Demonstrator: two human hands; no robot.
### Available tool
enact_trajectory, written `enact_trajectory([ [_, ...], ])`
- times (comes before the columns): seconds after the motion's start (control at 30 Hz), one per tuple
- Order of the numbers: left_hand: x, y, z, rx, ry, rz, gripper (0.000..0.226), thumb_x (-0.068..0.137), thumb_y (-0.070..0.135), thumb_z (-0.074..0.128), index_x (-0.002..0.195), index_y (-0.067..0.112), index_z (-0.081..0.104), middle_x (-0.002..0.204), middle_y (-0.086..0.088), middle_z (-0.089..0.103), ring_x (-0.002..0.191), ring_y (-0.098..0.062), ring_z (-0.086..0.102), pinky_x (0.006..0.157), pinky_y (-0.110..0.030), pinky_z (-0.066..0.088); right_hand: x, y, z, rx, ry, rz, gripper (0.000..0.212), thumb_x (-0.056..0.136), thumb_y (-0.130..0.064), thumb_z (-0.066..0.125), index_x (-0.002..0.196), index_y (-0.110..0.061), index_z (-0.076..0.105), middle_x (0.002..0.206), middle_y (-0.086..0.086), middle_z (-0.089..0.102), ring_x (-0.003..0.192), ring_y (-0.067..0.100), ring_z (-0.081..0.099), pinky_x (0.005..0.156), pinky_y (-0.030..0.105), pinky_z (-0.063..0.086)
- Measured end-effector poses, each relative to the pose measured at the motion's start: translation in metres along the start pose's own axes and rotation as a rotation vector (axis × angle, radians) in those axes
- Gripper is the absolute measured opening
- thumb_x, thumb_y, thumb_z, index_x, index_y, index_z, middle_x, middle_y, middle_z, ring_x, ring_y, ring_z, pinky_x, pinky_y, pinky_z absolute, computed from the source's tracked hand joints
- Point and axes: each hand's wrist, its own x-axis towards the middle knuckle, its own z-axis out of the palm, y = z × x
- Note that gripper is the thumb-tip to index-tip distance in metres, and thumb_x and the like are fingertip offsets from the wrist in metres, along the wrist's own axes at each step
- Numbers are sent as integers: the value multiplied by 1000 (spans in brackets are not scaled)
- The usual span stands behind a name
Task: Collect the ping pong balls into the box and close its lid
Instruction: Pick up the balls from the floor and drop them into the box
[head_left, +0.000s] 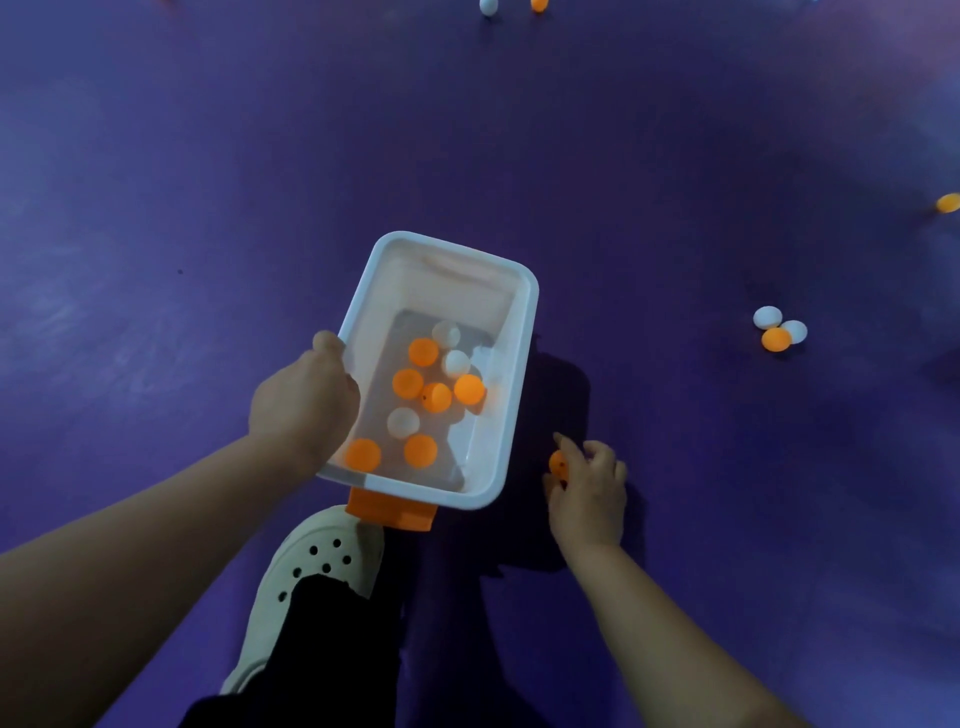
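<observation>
A white plastic box (522, 374) with no lid on it is held above the purple floor, and my left hand (304, 400) grips its left rim. Several orange and white ping pong balls (436, 397) lie inside it. An orange latch (390, 512) hangs from its near end. To the right of the box, low near the floor, my right hand (589, 488) curls its fingers round an orange ball (557, 464). The lid is out of view.
Two white balls and one orange ball cluster (779, 330) on the floor at the right. Another orange ball (948, 202) lies at the right edge, and a white ball (488, 6) and an orange ball (538, 5) sit at the top. My foot in a white clog (311, 566) stands below the box.
</observation>
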Motion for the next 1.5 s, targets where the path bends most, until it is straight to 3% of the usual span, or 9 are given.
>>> enact_trajectory([
  [0.13, 2, -2, 2, -10, -2, 7, 6, 92, 11, 37, 93, 13, 32, 62, -2, 45, 49, -23, 44, 45, -30, 28, 4, 13, 1, 77, -209, -55, 55, 89, 1, 50, 138, -23, 45, 124, 4, 45, 109, 19, 50, 85, 28, 47],
  [0.27, 3, -2, 2, -9, -8, -3, 5, 92, 11, 37, 93, 11, 33, 61, -2, 43, 48, -21, 40, 43, -29, 23, 13, -8, -23, 412, 37, -24, 45, 91, -10, 57, 134, -21, 50, 114, -2, 45, 97, 14, 53, 82, 23, 44],
  [0.4, 5, -5, 2, -48, -43, 35, 8, 92, 12, 40, 91, 8, 34, 63, -4, 43, 51, -22, 41, 44, -29, 25, 16, -52, -55, 605, 307, -259, 48, 87, -19, 65, 132, -20, 50, 111, -7, 47, 91, -5, 48, 79, 1, 38],
  [0.57, 13, 15, -2, -159, -32, 37, 10, 87, 16, 46, 85, 8, 39, 65, -5, 44, 56, -25, 40, 48, -31, 26, 30, -86, -69, 607, 235, -405, 58, 82, -5, 65, 135, -19, 48, 111, -7, 43, 87, -4, 48, 77, 2, 41],
  [0.9, 69, 110, 9, -285, -107, 130, 6, 87, 16, 45, 87, 12, 41, 67, -1, 46, 54, -17, 41, 46, -28, 25, 70, -48, -103, 463, 236, -168, 47, 87, 0, 53, 129, -22, 54, 115, -11, 50, 73, -1, 51, 69, 7, 44],
  [1.17, 171, 227, 27, -291, -168, 238, 3, 90, 12, 39, 89, 14, 37, 70, 1, 47, 53, -18, 43, 46, -29, 27, 158, -19, -144, 435, 314, 126, 30, 88, -3, 55, 110, -21, 66, 89, -21, 53, 71, -1, 53, 64, 7, 45],
  [1.23, 189, 254, 31, -270, -203, 240, 3, 92, 11, 38, 91, 13, 35, 81, -3, 53, 60, -22, 49, 48, -31, 30, 182, -23, -151, 469, 300, 211, 26, 90, -6, 54, 105, -23, 67, 90, -21, 57, 78, 0, 59, 67, 10, 48],
  [1.33, 206, 287, 37, -269, -262, 238, 14, 90, 9, 44, 104, 8, 42, 104, -11, 57, 91, -32, 59, 63, -38, 40, 213, -30, -164, 586, 278, 341, 21, 92, -13, 52, 99, -27, 66, 93, -14, 65, 85, 7, 66, 71, 19, 53],
  [1.5, 222, 294, 47, -232, -262, 266, 19, 91, 9, 46, 109, 6, 42, 112, -14, 53, 102, -30, 55, 71, -39, 47, 241, -32, -194, 627, 252, 466, 20, 89, -9, 54, 94, -23, 67, 84, -8, 68, 63, 1, 65, 63, 18, 52],
])
